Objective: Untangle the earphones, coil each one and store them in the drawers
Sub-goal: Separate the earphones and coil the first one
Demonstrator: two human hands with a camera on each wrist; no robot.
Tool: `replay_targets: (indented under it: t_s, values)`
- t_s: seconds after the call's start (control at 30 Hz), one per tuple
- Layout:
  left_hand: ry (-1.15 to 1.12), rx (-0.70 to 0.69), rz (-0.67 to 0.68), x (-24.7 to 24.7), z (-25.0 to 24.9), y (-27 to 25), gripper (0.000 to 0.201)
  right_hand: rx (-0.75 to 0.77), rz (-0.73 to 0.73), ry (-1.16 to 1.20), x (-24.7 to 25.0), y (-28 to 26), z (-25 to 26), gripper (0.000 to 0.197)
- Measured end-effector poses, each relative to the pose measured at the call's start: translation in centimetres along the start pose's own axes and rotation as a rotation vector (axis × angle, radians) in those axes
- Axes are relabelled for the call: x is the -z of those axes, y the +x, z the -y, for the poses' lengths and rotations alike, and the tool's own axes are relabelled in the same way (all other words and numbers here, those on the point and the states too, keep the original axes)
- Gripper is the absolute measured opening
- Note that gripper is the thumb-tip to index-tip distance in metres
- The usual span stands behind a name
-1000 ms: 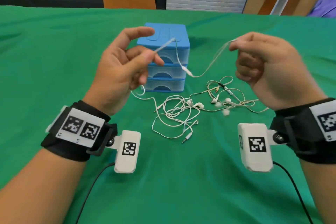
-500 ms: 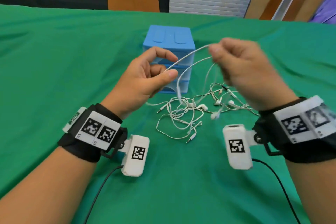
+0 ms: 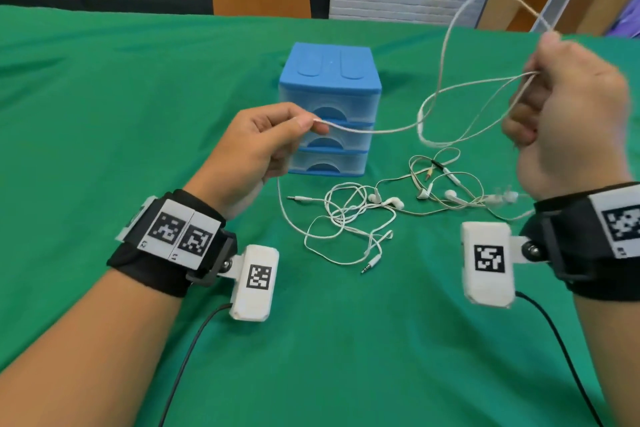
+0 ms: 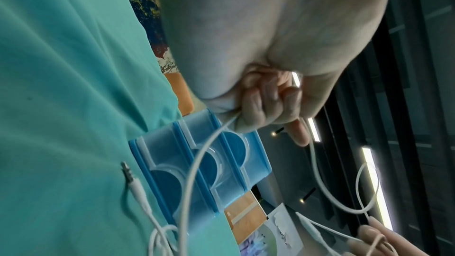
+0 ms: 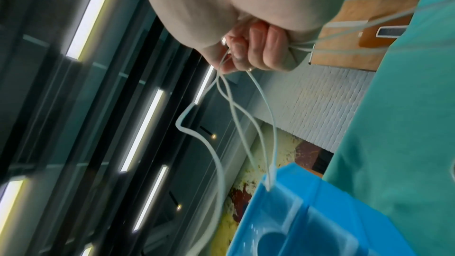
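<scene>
Green cloth covers the worktop. Left hand pinches one white earphone cable between thumb and forefinger, held above the cloth in front of the blue three-drawer unit; all drawers shut. Cable spans rightward, loops in the air. On the cloth right of the drawers: tangled white earphones, loose. Right hand, raised, fingers curled round several cable loops.
</scene>
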State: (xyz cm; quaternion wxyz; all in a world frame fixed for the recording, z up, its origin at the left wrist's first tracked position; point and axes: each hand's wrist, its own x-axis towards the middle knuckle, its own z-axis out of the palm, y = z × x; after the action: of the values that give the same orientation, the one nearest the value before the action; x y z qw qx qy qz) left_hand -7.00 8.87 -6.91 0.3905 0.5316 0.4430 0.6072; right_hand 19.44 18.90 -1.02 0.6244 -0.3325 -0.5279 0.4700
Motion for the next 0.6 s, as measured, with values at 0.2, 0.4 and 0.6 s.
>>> replay_targets:
  t_s: [0.2, 0.4, 0.6]
  values:
    - [-0.393, 0.004, 0.109, -1.5, -0.7, -0.4, 0.046, -0.081, 0.236, -0.169, -2.9, -2.8, -1.3, 0.033]
    - [-0.512, -0.016, 0.147, -1.5, -1.0, -0.6, 0.033, -0.093, 0.682, -0.338, -4.9, -5.0, -2.4, 0.017]
    - [-0.574, -0.043, 0.211, -1.8, -1.0, -0.6, 0.048, -0.034, 0.938, -0.602, -6.0, -6.5, -3.2, 0.046]
